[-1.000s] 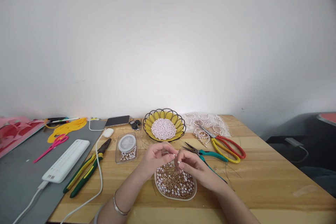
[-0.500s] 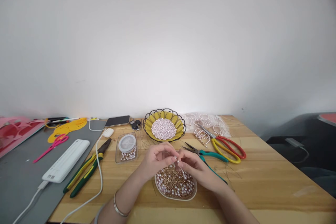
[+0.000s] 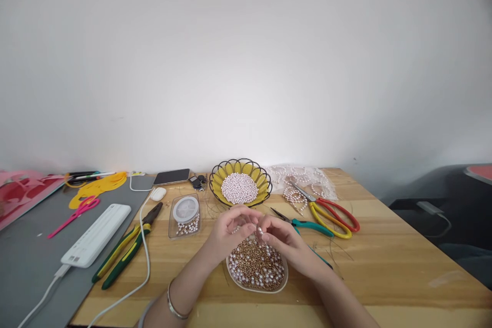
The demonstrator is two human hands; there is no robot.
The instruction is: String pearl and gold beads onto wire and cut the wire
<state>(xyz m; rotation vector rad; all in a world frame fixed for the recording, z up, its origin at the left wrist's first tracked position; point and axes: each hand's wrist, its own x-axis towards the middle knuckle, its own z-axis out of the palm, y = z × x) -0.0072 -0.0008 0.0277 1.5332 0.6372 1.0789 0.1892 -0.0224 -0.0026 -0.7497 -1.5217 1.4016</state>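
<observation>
Above a white bowl (image 3: 257, 289) of gold and pearly beads, my two hands meet, fingertips close together. My right hand (image 3: 286, 243) pinches a short string of pearl beads (image 3: 260, 231), which hangs toward the bowl. My left hand (image 3: 232, 230) is closed, thumb and fingertips together beside the beads; what lies between them is too small to make out. A yellow basket (image 3: 215, 192) with a black wire rim stands behind my hands, full of small pale beads (image 3: 240, 188). Teal-handled pliers (image 3: 313, 227) lie just right of my right hand, partly hidden by it.
Red-and-yellow scissors (image 3: 334, 215) and a bag of pearl strands (image 3: 303, 182) lie at the right. To the left are a clear bead box (image 3: 185, 215), green-yellow pliers (image 3: 128, 246), a white cable (image 3: 148, 261), a power bank (image 3: 96, 236), pink scissors (image 3: 75, 215) and a phone (image 3: 171, 177).
My fingertips have moved slightly apart. The beads in my right fingers have tipped and sit a little higher, showing more clearly.
</observation>
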